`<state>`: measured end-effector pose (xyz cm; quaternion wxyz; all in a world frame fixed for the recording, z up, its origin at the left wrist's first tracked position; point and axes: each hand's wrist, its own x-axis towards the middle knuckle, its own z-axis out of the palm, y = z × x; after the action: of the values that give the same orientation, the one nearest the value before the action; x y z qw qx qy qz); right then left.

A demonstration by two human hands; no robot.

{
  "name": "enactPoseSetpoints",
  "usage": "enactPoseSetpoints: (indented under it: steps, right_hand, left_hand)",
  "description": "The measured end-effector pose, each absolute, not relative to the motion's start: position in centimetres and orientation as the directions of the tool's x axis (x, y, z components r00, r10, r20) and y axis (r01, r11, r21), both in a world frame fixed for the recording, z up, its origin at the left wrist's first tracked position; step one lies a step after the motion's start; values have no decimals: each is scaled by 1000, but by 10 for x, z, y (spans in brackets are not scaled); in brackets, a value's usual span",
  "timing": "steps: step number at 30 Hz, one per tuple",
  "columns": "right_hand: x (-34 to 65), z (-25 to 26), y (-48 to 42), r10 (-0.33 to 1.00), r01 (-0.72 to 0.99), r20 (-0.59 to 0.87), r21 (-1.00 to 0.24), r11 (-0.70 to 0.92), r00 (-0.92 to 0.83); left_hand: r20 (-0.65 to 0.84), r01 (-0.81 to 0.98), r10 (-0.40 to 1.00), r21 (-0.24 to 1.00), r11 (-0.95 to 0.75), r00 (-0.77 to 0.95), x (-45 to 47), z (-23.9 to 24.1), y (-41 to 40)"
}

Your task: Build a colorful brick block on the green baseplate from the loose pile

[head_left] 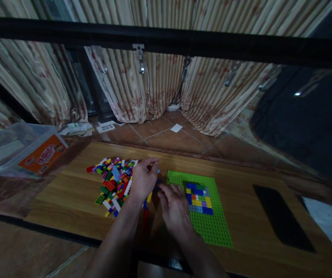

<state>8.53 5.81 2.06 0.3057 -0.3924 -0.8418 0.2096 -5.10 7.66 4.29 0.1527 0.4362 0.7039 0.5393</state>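
Observation:
My left hand (144, 179) is over the right edge of a loose pile of toy building bricks (115, 175). Its fingers are bent and a little apart, and no brick shows between them. Close by on its right, my right hand (174, 204) has thumb and fingertips closed on a dark blue brick (157, 186), partly hidden by the fingers. Beyond that hand lies a green studded baseplate (219, 216). On the plate a patch of blue, yellow, white, orange and grey bricks (199, 199) is set together. A few yellow, blue and red bricks sit between my forearms.
Everything stands on a low wooden table (67, 193). A clear plastic bin (6, 150) with an orange label is at the left. A flat black object (283, 218) and white paper (328, 224) lie at the right. A dark bar (166, 38) crosses above, before striped curtains (160, 85).

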Motion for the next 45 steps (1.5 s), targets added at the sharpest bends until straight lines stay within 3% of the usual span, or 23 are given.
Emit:
enactPoseSetpoints:
  steps: [9, 16, 23, 31, 45]
  right_hand:
    - [147, 35, 87, 902, 449, 319, -787, 423, -290]
    - [199, 19, 115, 964, 415, 245, -871, 265, -101]
    - [213, 4, 123, 995, 322, 21, -945, 52, -99]
    - [210, 12, 120, 991, 437, 4, -897, 63, -134]
    - [207, 15, 118, 985, 481, -4, -873, 81, -174]
  left_hand:
    - [251, 461, 810, 887, 27, -530, -47, 40, 78]
    - [189, 533, 919, 846, 27, -346, -23, 40, 78]
    - [107, 676, 980, 736, 36, -168, 1, 41, 75]
    - [77, 714, 992, 700, 15, -96, 8, 37, 75]
    - [69, 753, 996, 657, -10, -47, 11, 36, 75]
